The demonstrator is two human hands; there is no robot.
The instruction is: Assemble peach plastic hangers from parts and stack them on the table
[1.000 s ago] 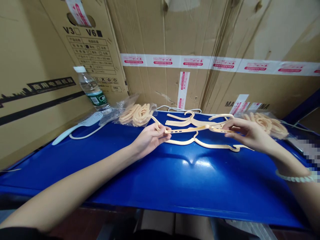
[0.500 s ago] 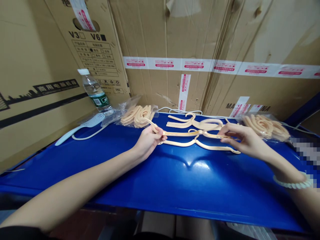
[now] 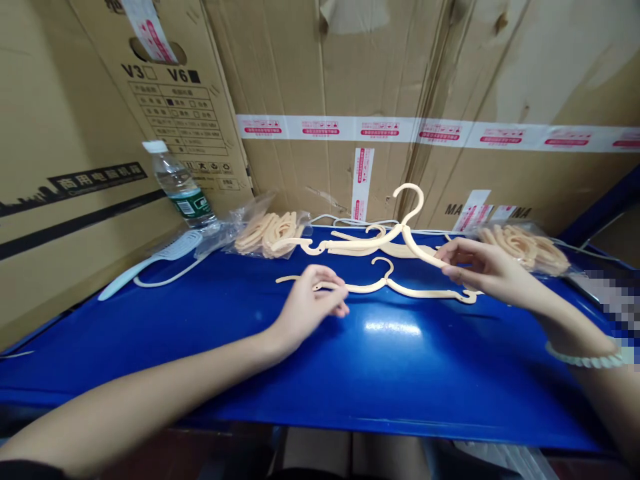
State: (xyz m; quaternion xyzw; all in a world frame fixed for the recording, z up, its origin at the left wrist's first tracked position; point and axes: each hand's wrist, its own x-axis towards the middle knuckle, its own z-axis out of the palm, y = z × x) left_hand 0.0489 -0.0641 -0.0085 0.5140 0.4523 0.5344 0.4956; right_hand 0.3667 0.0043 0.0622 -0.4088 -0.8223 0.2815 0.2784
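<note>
My right hand (image 3: 483,267) pinches the right arm of a beige folding clothes hanger (image 3: 367,243), which is held up with its hook upward and its left arm stretched out to the left. My left hand (image 3: 313,303) is off that hanger. Its fingers are loosely curled and apart, with nothing seen in them. Just behind the left hand, a second beige hanger (image 3: 423,293) lies unfolded on the blue table (image 3: 320,373), and the hand hides part of its left arm. Farther back lie more beige hanger parts (image 3: 395,251), partly covered by the raised hanger.
Plastic bags of folded hangers lie at the back left (image 3: 265,233) and back right (image 3: 525,248). A water bottle (image 3: 183,190) and a pale blue hairbrush (image 3: 155,260) are at the left. Cardboard boxes (image 3: 320,67) wall off the back. A white cable runs along the table's rear.
My left hand has let go of the hanger and moved slightly down and toward me. The hanger has turned so its hook points up, still in my right hand.
</note>
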